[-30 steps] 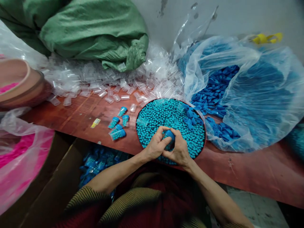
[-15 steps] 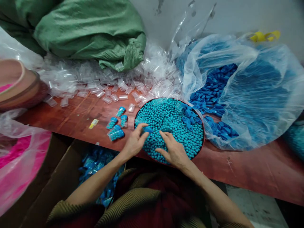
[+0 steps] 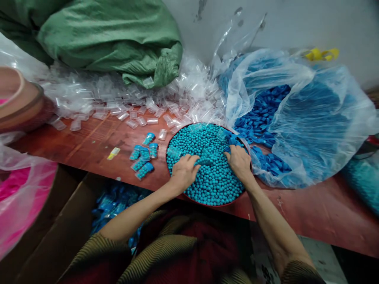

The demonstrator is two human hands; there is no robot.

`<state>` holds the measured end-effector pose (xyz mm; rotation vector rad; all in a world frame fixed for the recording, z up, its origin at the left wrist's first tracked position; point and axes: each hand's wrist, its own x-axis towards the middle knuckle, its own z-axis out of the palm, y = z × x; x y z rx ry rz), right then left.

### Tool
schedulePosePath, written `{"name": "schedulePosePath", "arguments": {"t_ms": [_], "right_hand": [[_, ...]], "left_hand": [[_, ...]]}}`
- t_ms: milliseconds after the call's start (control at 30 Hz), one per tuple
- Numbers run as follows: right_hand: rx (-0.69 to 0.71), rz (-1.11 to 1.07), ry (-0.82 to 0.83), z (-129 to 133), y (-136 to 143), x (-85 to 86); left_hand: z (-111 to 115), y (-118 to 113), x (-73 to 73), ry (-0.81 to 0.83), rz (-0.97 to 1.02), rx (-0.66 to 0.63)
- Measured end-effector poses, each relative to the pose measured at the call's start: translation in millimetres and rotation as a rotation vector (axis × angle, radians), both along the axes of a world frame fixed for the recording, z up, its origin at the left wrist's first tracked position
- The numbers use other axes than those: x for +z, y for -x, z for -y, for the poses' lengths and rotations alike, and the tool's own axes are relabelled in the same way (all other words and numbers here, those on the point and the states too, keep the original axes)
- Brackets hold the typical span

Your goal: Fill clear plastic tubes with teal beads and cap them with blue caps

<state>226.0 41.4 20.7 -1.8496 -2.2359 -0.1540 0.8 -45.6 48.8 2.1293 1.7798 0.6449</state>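
Observation:
A round red-rimmed basin (image 3: 221,204) full of small turquoise beads (image 3: 219,185) stands before me on the table. My left hand (image 3: 185,173) is over its left half, closed around a small clear plastic cup (image 3: 205,161) filled with beads. At the basin's right side my right hand (image 3: 239,161) has its fingers curled down at a few blue caps (image 3: 233,140) lying on the beads; the fingertips are partly hidden. Left of the basin lies a small group of filled, capped cups (image 3: 144,170). An empty clear cup (image 3: 162,134) rests between that group and the basin.
Behind lies a heap of clear cups (image 3: 118,98) under a green cloth sack (image 3: 112,39). A clear bag of blue caps (image 3: 319,126) spreads at the right. A pinkish tub (image 3: 17,102) stands at the left. Below the red table (image 3: 85,146) is a box with capped cups (image 3: 114,205).
My left hand has let go of a blue-capped cup, which joined the group on the table, and now holds a bead-filled one. My right hand moved right, to the caps.

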Motion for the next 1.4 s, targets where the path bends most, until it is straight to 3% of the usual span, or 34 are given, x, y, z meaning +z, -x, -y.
{"name": "schedulePosePath", "arguments": {"t_ms": [133, 300, 400, 567, 733, 800, 867, 967, 1133, 1267, 1400], "right_hand": [[0.111, -0.095, 0.06, 1, 4, -3.3], [0.284, -0.246, -0.032, 24, 10, 1.7], [0.335, -0.261, 0.003, 35, 20, 7.2], [0.306, -0.297, 0.074, 28, 24, 5.6], [0.154, -0.719, 0.25, 8, 1, -5.8], [0.119, -0.783, 0.316, 7, -12, -4.8], [0.172, -0.68, 0.289, 8, -22, 0.0], [0.319, -0.336, 0.161, 11, -27, 6.9], [0.472, 0.1, 0.138, 9, -19, 1.9], [0.457, 0.171, 0.058, 10, -18, 2.0], [0.378, 0.126, -0.038, 16, -8, 15.8]], "left_hand": [[-19, -27, -6.8, 0.112, 0.022, -0.04], [-29, -25, -18.1, 0.136, 0.036, -0.038], [-30, -24, -19.3, 0.128, 0.047, -0.056], [-33, -20, -16.8, 0.164, 0.156, -0.069], [-36, -13, -17.5, 0.2, 0.357, -0.097], [-38, -11, -19.4, 0.233, 0.443, -0.099], [-41, -9, -22.0, 0.265, 0.527, -0.105], [-47, -6, -25.7, 0.307, 0.628, -0.108], [-48, -4, -23.2, 0.415, 0.735, -0.091], [-45, -2, -16.1, 0.578, 0.801, -0.073], [-44, -3, -13.5, 0.623, 0.842, -0.067]]}}
